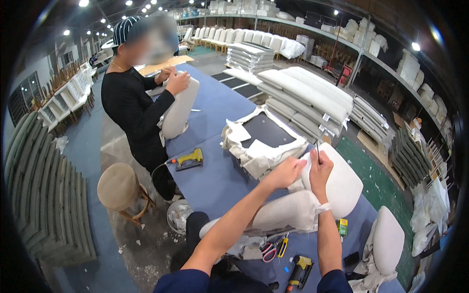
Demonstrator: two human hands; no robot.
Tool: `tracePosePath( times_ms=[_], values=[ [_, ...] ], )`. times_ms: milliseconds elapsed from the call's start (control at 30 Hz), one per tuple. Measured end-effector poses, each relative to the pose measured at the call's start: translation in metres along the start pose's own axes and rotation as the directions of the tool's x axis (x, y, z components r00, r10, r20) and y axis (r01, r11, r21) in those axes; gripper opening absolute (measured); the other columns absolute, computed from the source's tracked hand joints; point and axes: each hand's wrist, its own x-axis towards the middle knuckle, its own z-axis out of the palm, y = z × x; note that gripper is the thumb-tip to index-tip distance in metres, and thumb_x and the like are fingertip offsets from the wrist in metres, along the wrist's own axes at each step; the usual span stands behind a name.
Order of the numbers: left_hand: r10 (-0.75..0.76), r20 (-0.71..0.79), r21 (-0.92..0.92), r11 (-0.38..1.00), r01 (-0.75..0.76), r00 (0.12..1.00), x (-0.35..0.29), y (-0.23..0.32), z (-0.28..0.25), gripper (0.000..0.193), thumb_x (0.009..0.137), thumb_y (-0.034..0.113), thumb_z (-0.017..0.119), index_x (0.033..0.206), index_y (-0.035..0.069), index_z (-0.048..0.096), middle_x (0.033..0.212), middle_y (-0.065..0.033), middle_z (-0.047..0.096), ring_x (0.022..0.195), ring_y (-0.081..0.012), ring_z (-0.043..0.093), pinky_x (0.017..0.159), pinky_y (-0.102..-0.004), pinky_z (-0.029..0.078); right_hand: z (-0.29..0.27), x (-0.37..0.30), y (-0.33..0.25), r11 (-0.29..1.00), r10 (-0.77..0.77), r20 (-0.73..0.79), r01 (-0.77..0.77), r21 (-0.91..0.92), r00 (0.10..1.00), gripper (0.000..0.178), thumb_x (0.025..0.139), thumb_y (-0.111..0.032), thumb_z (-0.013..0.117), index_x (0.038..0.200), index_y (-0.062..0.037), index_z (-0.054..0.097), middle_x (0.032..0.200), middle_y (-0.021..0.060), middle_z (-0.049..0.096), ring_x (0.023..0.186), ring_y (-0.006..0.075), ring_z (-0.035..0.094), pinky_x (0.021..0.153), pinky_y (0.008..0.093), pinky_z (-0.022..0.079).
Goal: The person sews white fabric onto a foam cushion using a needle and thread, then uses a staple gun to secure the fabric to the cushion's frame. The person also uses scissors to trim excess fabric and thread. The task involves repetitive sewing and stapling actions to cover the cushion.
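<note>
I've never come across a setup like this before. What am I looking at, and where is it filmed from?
There's no machine: a head-worn fisheye camera looks down at someone's bare hands, bending straight edges near the rim. The right hand grips a thin dark tool, pointing upward. The left hand is close beside it; whether it holds anything is unclear. On the blue table lie a cream padded piece beneath the forearms, a pale cushion, scissors and a yellow-and-black power tool. At left, a co-worker handles another padded piece.
</note>
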Motion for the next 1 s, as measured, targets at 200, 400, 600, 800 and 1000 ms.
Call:
tracePosePath(
  times_ms=[200, 400, 600, 800, 1000],
  values=[
    [0.057, 0.03, 0.234, 0.97, -0.062, 0.998, -0.032, 0.001, 0.005, 0.057, 0.108, 0.038, 0.045, 0.074, -0.004, 0.06, 0.065, -0.0189, 0.059, 0.061, -0.0303, 0.056, 0.065, -0.0439, 0.047, -0.015, 0.002, 0.036, 0.941, 0.318, -0.378, -0.241, 0.236, 0.87, 0.046, 0.102, -0.022, 0.067, 0.064, -0.0014, 0.05, 0.065, -0.0078, 0.045, 0.065, 0.006, 0.033, 0.056, 0.0289, 0.026],
    [0.038, 0.063, 0.331, 0.942, -0.057, 0.997, -0.075, 0.017, 0.013, 0.031, 0.098, 0.01, 0.046, 0.081, -0.001, 0.07, 0.1, -0.0212, 0.072, 0.094, -0.0431, 0.068, 0.087, -0.052, 0.052, -0.009, -0.014, 0.027, 0.961, 0.22, -0.119, -0.193, 0.199, 0.968, 0.039, 0.101, -0.024, 0.069, 0.071, -0.0023, 0.058, 0.071, -0.0077, 0.051, 0.068, 0.0054, 0.038, 0.06, 0.0262, 0.03],
    [0.187, -0.189, 0.29, 0.949, -0.127, 0.964, -0.098, 0.064, -0.002, 0.013, 0.084, 0.0, 0.051, 0.09, 0.0, 0.063, 0.086, -0.0183, 0.061, 0.089, -0.0377, 0.061, 0.08, -0.0433, 0.049, -0.007, -0.014, 0.016, 0.842, 0.39, 0.131, -0.411, 0.349, 0.911, 0.032, 0.101, -0.032, 0.068, 0.092, -0.0016, 0.074, 0.064, -0.0084, 0.047, 0.052, 0.0023, 0.036, 0.045, 0.0244, 0.025],
    [0.28, -0.411, 0.371, 0.921, -0.122, 0.867, -0.144, 0.095, 0.031, 0.015, 0.088, 0.008, 0.058, 0.098, 0.001, 0.051, 0.094, -0.0202, 0.05, 0.094, -0.0402, 0.055, 0.081, -0.048, 0.046, 0.023, -0.003, -0.01, 0.789, 0.299, 0.351, -0.437, 0.432, 0.887, 0.03, 0.102, -0.031, 0.066, 0.105, -0.0022, 0.074, 0.059, -0.0085, 0.046, 0.045, 0.0016, 0.031, 0.04, 0.0236, 0.022],
    [0.344, -0.482, 0.427, 0.895, -0.127, 0.806, -0.14, 0.084, 0.014, 0.038, 0.091, 0.024, 0.069, 0.109, -0.002, 0.048, 0.107, -0.0238, 0.046, 0.097, -0.0423, 0.054, 0.085, -0.0483, 0.047, 0.035, 0.011, 0.016, 0.689, 0.411, 0.405, -0.569, 0.449, 0.817, 0.031, 0.103, -0.033, 0.064, 0.114, -0.005, 0.069, 0.065, -0.0096, 0.041, 0.046, 0.001, 0.028, 0.042, 0.0229, 0.02]
  ],
)
